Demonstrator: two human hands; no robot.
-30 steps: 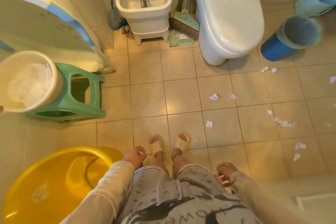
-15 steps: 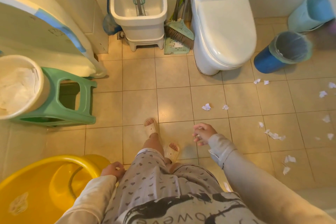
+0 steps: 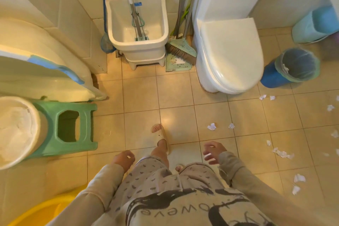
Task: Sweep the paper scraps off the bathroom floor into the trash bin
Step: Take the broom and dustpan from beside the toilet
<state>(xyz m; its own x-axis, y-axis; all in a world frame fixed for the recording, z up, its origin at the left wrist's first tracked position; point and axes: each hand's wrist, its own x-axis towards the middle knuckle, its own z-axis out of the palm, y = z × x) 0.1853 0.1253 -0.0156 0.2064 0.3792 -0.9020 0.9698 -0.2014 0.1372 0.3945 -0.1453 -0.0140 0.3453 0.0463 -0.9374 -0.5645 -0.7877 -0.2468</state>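
We stand on beige floor tiles (image 3: 141, 97), both hands empty: our left hand (image 3: 123, 159) loosely curled, our right hand (image 3: 212, 153) with fingers spread. White crumpled paper scraps (image 3: 211, 126) lie scattered to our right. A blue trash bin with a green liner (image 3: 291, 68) stands beside the white toilet (image 3: 229, 55). A green-headed broom (image 3: 181, 49) leans between toilet and white mop sink (image 3: 137, 29), apparently over a dustpan.

White crumpled scraps (image 3: 211, 126) are scattered on the tiles ahead and right of the right hand (image 3: 213, 152). An upright blue bin (image 3: 271, 77), green-lined, stands beyond them, far right. The broom (image 3: 180, 50) leans well ahead.
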